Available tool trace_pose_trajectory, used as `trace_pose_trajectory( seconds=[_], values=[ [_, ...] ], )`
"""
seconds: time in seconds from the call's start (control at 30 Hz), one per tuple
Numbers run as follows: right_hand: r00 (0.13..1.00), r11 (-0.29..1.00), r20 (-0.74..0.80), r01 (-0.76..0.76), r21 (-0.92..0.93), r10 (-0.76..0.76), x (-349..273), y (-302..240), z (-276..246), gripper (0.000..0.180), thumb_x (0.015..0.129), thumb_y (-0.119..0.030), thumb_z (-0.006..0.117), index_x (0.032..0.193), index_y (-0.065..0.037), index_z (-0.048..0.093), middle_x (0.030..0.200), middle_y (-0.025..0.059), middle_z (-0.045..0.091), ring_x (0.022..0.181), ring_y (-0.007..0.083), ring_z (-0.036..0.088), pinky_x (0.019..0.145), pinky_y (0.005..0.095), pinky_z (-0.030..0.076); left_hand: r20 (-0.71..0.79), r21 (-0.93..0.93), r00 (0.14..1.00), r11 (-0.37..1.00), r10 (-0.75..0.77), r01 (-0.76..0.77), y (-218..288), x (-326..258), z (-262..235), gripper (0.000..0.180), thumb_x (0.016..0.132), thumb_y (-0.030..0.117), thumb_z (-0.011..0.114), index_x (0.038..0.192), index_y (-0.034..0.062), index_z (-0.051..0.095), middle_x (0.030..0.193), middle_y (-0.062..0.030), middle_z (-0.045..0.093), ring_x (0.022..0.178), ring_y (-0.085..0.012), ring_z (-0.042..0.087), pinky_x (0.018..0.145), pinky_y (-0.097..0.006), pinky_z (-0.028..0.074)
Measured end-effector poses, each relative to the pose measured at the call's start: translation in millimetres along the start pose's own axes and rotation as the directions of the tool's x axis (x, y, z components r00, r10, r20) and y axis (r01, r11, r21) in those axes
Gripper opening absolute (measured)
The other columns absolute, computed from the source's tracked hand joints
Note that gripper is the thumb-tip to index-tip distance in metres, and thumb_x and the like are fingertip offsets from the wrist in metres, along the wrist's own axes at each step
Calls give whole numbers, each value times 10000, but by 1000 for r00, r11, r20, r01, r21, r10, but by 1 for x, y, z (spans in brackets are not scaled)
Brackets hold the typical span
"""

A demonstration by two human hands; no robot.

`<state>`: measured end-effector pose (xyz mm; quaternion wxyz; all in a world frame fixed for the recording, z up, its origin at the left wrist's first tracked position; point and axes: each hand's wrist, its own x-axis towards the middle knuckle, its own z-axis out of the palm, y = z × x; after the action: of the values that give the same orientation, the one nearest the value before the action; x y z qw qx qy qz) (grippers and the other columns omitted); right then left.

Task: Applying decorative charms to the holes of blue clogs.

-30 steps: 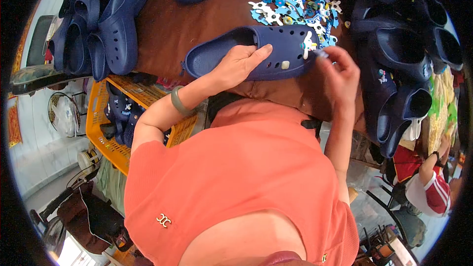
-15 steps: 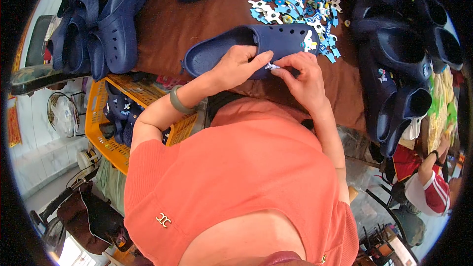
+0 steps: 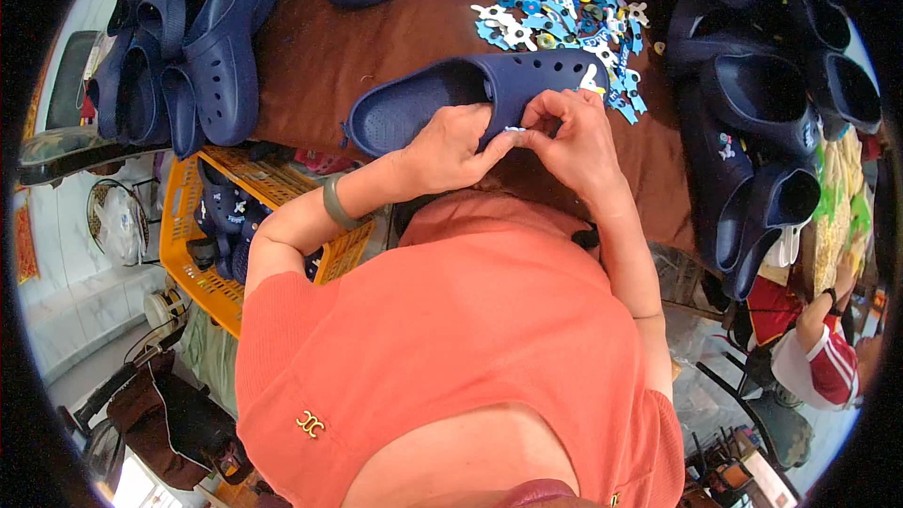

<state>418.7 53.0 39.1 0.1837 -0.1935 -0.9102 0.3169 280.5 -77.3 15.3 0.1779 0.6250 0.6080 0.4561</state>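
Both hands (image 3: pixel 513 136) now closer on clog (image 3: pixel 470 99)

Bright, even daylight falls across the bench (image 3: pixel 376 47) with soft shadows and sharp focus, while fisheye distortion bends and blackens the edges.

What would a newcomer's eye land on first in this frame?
Probably the navy clog lying on the brown table, with the left hand and right hand pinching a small white piece at its near edge. Behind it lies a heap of colourful charms.
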Motion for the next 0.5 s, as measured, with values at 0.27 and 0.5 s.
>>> trace_pose_trajectory(
  seconds=[0.27, 0.5],
  values=[
    [992, 991, 56, 120, -66, -117, 13, 1, -4, 190, 621, -156, 784, 698, -99, 621, 626, 52, 599, 686, 246, 585, 811, 386, 363, 41, 21, 998, 999, -38, 37, -8, -1, -1, 180, 857, 149, 564, 863, -30, 547, 757, -247, 583, 695, -441, 568, 602, -476, 452],
    [962, 945, 63, 273, -178, -266, 22, 10, -4, 187, 639, -151, 773, 724, -115, 611, 661, 49, 615, 730, 231, 598, 832, 396, 366, 22, 8, 997, 997, -76, 76, -8, 4, 0, 211, 859, 176, 540, 874, -32, 570, 781, -242, 595, 726, -422, 584, 622, -459, 458]
  ],
)
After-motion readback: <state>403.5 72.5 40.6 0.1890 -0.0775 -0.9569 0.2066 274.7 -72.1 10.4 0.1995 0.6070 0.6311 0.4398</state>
